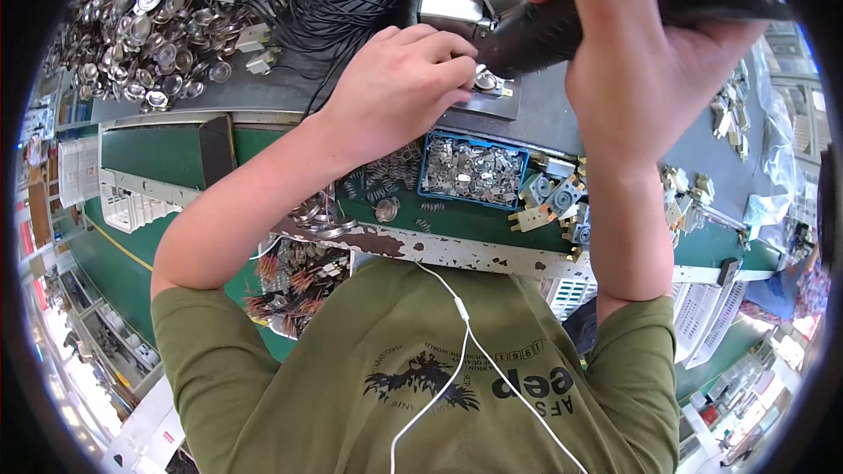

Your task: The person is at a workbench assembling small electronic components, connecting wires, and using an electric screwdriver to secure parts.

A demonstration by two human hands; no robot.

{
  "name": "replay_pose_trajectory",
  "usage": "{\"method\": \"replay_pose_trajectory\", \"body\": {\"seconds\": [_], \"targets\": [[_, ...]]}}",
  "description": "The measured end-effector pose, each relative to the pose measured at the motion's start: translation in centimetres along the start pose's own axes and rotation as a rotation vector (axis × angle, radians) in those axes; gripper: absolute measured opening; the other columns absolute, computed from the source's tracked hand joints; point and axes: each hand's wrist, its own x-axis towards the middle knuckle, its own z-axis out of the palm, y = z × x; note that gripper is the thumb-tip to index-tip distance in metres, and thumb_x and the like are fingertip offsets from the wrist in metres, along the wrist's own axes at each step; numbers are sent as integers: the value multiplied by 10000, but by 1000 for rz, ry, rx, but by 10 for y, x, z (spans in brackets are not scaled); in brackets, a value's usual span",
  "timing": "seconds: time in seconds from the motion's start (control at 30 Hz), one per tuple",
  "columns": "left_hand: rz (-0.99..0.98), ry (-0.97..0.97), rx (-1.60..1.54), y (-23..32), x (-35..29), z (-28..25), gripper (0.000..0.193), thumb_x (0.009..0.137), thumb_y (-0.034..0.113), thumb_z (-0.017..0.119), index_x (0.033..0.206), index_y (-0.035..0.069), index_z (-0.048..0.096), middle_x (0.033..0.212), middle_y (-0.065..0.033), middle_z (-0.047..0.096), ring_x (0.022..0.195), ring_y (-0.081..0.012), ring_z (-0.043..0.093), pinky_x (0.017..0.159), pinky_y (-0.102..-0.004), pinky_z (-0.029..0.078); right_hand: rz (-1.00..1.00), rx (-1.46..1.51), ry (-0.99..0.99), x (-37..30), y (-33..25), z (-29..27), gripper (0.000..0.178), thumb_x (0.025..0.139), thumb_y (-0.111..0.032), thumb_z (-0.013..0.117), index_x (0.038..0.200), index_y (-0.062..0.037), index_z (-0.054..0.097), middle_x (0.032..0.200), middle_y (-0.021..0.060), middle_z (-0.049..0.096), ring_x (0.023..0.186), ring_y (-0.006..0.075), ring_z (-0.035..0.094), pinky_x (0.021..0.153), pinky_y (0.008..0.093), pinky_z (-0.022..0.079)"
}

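My right hand (623,61) is wrapped around a thick black power screwdriver (540,35), held tilted with its narrow end down and to the left. That end comes close to a small part with a silver disc and a brass tab (488,81), which sits on a metal fixture (492,105). My left hand (399,79) is closed beside the part, its fingertips bunched near the driver's tip. What those fingers pinch is hidden behind them and the tool.
A blue tray (424,167) of small metal pieces stands nearer me, with loose springs (378,171) on its left and pale switch-like blocks (562,197) on its right. Silver discs (162,53) and black wires (351,9) are heaped at the far left. Plastic bags (773,149) lie at the right.
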Motion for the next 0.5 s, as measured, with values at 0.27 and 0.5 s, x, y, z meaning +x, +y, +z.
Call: {"method": "replay_pose_trajectory", "body": {"seconds": [0.27,0.5], "targets": [[-37,-21,-147,-4,-1,3,124,851,126,754,930,116,659,949,-3,685,904,-247,648,737,-395,474,-89,43,18,-5,25,6,447,859,143,746,1210,17,501,978,114,711,846,144,704,703,269,588],[-43,-24,-152,-7,-2,4,83,839,126,744,882,97,680,924,-19,670,901,-266,645,751,-412,490,-106,507,-17,-9,26,25,526,860,96,765,1267,-1,447,971,109,699,799,146,694,667,271,581]]}}
